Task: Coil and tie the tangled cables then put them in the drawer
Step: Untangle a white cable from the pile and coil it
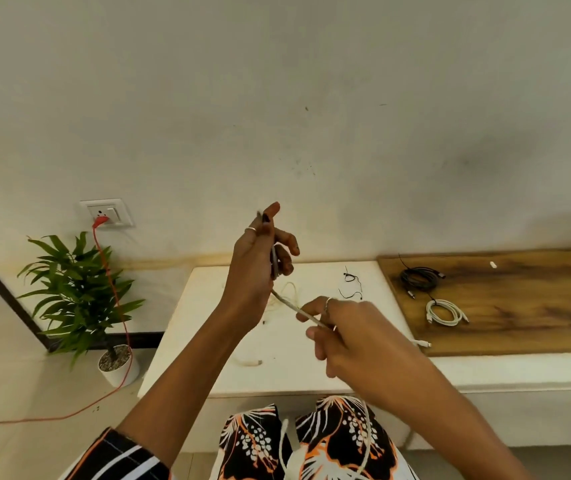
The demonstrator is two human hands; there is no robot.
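My left hand (pixel 260 258) is raised above the white table (pixel 208 341) and grips one end of a pale cable (pixel 291 306) between thumb and fingers. The cable runs taut down to my right hand (pixel 343 337), which pinches it lower down. The rest of it hangs into my lap (pixel 363 441). On the wooden board (pixel 519 306) to the right lie a coiled black cable (pixel 419 277) and a coiled white cable (pixel 445 311). Thin black ties (pixel 350 285) and a loose white cable (pixel 287 292) lie on the table. No drawer is visible.
A potted plant (pixel 79 296) stands on the floor at the left. An orange cord (pixel 117 306) runs from a wall socket (pixel 105 213) down across the floor. A white connector (pixel 422 344) lies at the board's front edge.
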